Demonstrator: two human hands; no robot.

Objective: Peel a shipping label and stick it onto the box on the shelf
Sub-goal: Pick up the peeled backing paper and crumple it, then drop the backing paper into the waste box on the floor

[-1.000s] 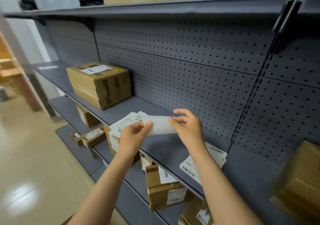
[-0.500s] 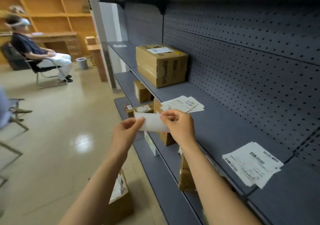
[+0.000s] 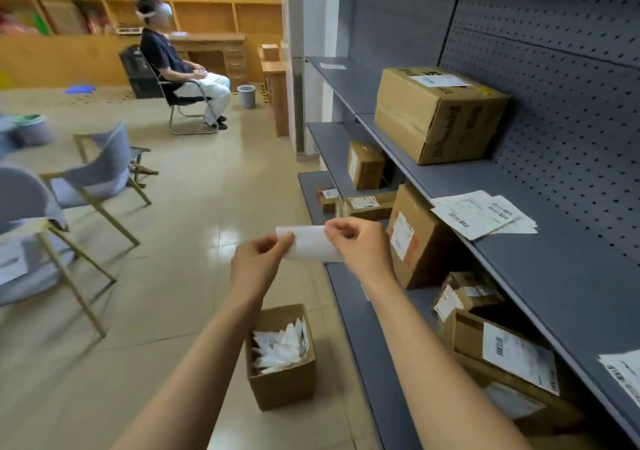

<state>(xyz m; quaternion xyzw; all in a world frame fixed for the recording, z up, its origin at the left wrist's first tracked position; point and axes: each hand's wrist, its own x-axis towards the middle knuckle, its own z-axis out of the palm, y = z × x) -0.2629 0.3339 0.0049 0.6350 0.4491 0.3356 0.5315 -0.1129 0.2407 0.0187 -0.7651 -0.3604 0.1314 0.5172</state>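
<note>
Two bare hands pinch a white paper shipping label (image 3: 308,247) | left hand (image 3: 258,262) and right hand (image 3: 356,247) clamp opposite ends | large brown cardboard box (image 3: 436,113) on grey metal shelf (image 3: 554,241) beyond the right fingertips (image 3: 332,233) | advice: peel slowly (keeping it taut).

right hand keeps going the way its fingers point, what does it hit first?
Probably the left hand. The right hand pinches the label with fingers pointing left along it, toward the left hand's fingertips. Depth is hard to judge.
</note>
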